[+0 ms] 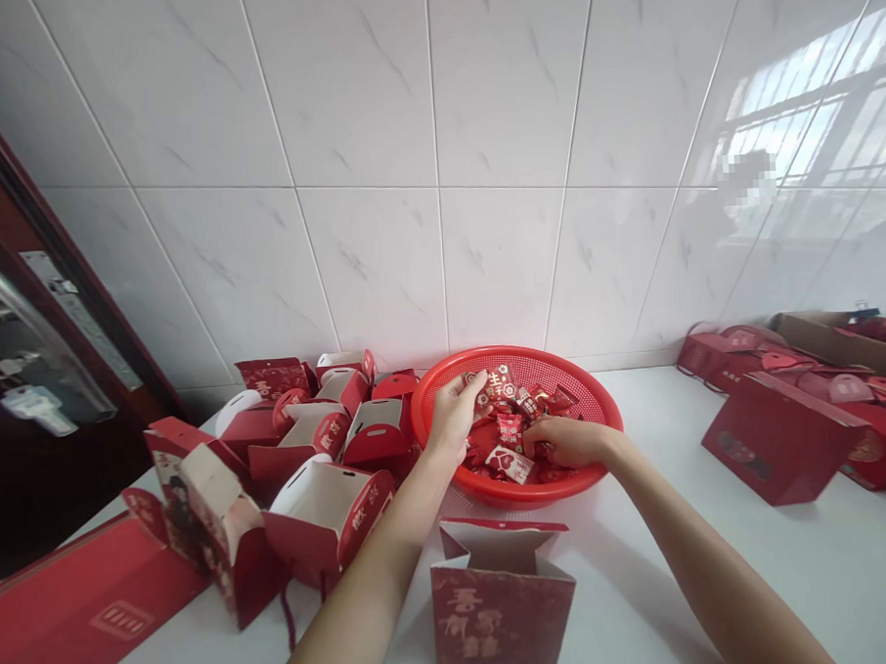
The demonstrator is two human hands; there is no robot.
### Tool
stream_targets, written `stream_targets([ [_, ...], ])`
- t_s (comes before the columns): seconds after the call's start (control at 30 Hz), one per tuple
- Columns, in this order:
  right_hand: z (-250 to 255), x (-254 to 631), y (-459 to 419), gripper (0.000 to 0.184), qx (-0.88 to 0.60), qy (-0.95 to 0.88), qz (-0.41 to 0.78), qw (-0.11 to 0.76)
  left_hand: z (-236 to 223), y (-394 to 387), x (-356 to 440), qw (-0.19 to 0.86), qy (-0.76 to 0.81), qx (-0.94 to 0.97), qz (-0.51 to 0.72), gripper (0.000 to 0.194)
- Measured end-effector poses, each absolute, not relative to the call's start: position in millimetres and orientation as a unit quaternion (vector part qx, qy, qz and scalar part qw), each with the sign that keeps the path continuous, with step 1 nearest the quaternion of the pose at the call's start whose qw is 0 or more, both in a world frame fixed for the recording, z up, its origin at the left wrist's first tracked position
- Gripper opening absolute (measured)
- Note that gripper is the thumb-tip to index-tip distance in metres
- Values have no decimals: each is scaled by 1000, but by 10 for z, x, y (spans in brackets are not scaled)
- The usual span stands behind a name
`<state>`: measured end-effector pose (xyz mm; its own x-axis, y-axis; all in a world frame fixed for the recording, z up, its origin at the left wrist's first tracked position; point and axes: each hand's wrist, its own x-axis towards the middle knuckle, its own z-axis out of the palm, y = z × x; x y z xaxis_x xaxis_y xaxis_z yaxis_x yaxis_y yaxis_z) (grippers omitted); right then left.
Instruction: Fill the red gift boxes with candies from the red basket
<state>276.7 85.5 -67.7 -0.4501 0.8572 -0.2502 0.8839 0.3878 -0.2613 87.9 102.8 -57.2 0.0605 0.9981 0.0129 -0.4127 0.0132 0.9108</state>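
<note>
A red plastic basket (609,418) with a perforated wall holds several small wrapped snack packets (508,463), red and white. My left hand (455,410) is closed on a red snack packet (501,378) with white lettering, above the left part of the basket. Among the packets in the basket, my right hand (565,440) has its fingers bent down and pressed together; what they hold, if anything, is hidden. In front of the basket stands a dark red gift box (503,613) with its top open and gold lettering on its front.
Several red gift boxes (322,504) with open tops crowd the left. A long red box (95,602) lies at the front left. More red boxes (785,434) and a cardboard carton (817,333) are at the right. A tiled wall (505,261) rises behind.
</note>
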Motion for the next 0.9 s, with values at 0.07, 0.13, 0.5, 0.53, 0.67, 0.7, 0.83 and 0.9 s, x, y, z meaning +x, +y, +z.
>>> stream_targets([
  [0.07, -667, 2759, 840, 44, 537, 821, -188, 45, -563, 1025, 879, 614, 368, 393, 577, 47],
  [0.13, -652, 2746, 824, 42, 548, 811, -197, 48, -555, 1022, 879, 617, 366, 389, 578, 44],
  [0.5, -664, 2771, 876, 41, 572, 794, -203, -40, -555, 1027, 878, 620, 371, 379, 578, 35],
  [0.53, -658, 2768, 875, 39, 571, 795, -201, -47, -554, 1026, 876, 620, 373, 380, 577, 34],
  [0.67, -564, 2772, 847, 36, 567, 796, -174, -116, -542, 1019, 870, 619, 380, 380, 572, 30],
  [0.7, -528, 2786, 837, 36, 569, 793, -164, -142, -538, 1016, 870, 619, 382, 381, 571, 29],
  [0.83, -413, 2893, 811, 29, 576, 756, -148, -273, -531, 1009, 876, 608, 396, 398, 562, 25],
  [0.9, -392, 2951, 809, 22, 566, 716, -157, -377, -536, 1007, 881, 602, 404, 414, 551, 27],
])
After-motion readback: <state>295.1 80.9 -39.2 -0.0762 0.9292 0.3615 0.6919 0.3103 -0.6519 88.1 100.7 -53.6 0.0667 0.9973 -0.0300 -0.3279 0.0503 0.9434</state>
